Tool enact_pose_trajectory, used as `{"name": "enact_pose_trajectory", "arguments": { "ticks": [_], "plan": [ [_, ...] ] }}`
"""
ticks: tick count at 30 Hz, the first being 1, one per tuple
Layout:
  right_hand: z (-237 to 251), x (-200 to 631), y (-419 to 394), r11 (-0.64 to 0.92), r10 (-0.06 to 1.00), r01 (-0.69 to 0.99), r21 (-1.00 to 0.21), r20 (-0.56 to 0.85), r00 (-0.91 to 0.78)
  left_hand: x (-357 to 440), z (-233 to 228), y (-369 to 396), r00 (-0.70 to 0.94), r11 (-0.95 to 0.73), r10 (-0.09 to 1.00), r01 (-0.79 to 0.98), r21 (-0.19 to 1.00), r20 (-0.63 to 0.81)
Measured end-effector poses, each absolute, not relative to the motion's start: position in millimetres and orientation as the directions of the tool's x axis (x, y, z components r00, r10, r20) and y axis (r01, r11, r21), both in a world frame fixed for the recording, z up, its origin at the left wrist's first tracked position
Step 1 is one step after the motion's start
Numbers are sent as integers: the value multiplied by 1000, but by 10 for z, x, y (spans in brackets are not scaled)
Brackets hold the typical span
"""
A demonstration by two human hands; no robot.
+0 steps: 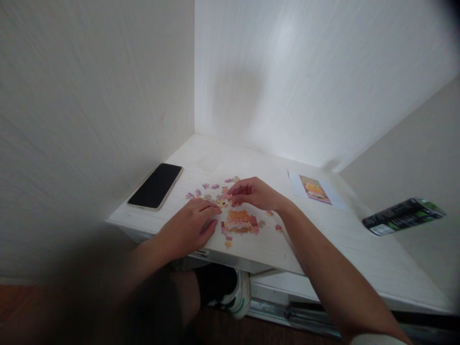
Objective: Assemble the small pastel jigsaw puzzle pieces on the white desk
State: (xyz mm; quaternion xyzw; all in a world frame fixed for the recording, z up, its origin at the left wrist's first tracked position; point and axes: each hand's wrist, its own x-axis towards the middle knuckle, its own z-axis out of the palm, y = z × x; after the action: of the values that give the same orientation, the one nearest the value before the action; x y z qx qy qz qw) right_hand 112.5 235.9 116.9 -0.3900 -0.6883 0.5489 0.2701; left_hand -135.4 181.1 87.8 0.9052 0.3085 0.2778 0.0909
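Note:
Small pink, orange and purple jigsaw pieces (210, 189) lie scattered on a white desk (323, 249). A partly joined orange and pink cluster (240, 222) sits near the desk's front edge. My left hand (189, 227) rests flat on the desk just left of that cluster, fingertips touching pieces. My right hand (251, 192) hovers above the cluster with its fingertips pinched on a small puzzle piece (227, 197). Both forearms reach in from the bottom of the view.
A black phone (155, 186) lies face up at the desk's left edge. A printed card with an orange picture (315, 189) lies at the back right. A dark green box (402, 216) sits at the far right. White walls enclose the corner. A shoe (239, 294) shows under the desk.

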Motion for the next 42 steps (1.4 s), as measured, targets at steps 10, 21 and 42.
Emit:
{"name": "enact_pose_trajectory", "arguments": {
  "ticks": [10, 21, 42],
  "plan": [
    [1227, 1114, 2333, 126, 840, 285, -950, -51, -540, -1361, 924, 1785, 733, -831, 555, 474, 291, 392],
    [1156, 1177, 2397, 185, 851, 323, -928, -13, -525, -1359, 1002, 1710, 925, -945, 314, 285, 159, 215],
    [1153, 1301, 2443, 159, 853, 349, -923, -50, -520, -1354, 953, 1751, 790, -878, 473, 385, 284, 390]
  ]
}}
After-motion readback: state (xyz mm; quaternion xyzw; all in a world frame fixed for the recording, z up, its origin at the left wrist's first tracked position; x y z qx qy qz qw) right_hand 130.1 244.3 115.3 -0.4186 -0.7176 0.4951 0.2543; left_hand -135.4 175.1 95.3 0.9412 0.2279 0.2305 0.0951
